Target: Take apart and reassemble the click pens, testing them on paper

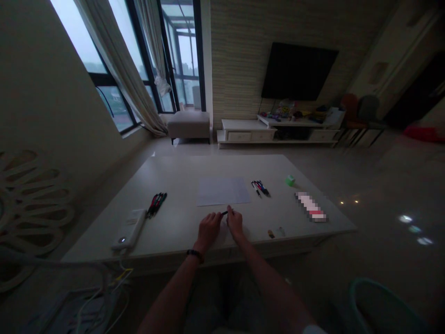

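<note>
Forearms [170, 297] reach a pen [225, 213] between left hand [208, 230] and right hand [235, 221].

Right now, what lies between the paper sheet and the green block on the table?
A small bunch of pens lies there, in the head view.

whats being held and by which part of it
A dark pen, pinched between the left hand and the right hand; exactly which part of the pen is too small to tell.

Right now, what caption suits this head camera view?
Left hand and right hand hold a dark pen over a pale table.
</note>
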Demonstrator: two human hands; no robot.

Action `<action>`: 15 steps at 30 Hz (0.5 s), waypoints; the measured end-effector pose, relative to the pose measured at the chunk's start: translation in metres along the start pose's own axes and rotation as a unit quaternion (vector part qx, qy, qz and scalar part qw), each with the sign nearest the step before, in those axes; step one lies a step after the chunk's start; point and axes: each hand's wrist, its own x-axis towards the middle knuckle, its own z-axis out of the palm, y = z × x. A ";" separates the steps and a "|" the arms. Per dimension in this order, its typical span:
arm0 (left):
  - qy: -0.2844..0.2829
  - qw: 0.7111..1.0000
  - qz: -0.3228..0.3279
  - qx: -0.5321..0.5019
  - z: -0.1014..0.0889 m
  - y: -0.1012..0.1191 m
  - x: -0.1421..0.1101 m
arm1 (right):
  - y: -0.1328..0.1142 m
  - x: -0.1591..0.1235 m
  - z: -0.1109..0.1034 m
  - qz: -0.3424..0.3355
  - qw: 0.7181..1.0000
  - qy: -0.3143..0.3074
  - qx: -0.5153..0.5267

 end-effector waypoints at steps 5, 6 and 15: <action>-0.010 1.000 0.007 0.003 -0.002 0.000 -0.003 | -0.003 0.003 0.002 0.004 0.999 0.015 -0.047; -0.023 1.000 0.000 -0.006 -0.002 0.001 -0.003 | -0.003 0.004 0.001 0.008 0.998 0.014 -0.060; -0.236 0.903 -0.154 -0.323 -0.003 -0.005 0.022 | -0.003 0.013 -0.016 0.003 0.997 -0.048 -0.066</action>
